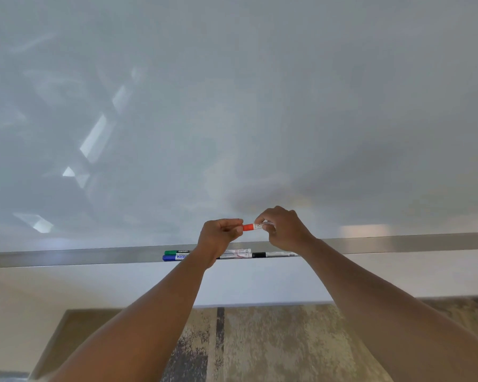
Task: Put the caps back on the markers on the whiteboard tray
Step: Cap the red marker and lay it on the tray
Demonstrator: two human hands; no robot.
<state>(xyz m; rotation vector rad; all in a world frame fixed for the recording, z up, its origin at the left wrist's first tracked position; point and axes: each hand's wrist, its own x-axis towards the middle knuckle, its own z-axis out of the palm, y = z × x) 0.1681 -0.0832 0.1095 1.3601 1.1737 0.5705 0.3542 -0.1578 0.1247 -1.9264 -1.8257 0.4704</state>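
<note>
Here, a wide, glossy pale-grey whiteboard (232,106) is filling most of the view, and a long brushed-metal tray (66,257) is running along its lower edge. Two bare forearms are reaching up from below, meeting just above the tray. The left hand (218,235) is curling its fingers around the orange-red cap (248,227), and the right hand (283,227) is pinching the white barrel of the same slim marker (262,225), so neither hand is free. The marker is lying level, its long axis running left to right between the hands, cap end toward the left. The cap appears to be meeting the barrel, though whether it is fully seated cannot be told; pushing the hands together along that axis would likely close it. Below, on the tray, a green-capped marker (177,252), a blue-capped marker (174,257) and a black-capped marker (273,254) are resting lengthwise, with another white barrel (239,251) partly hidden behind the left wrist.
</note>
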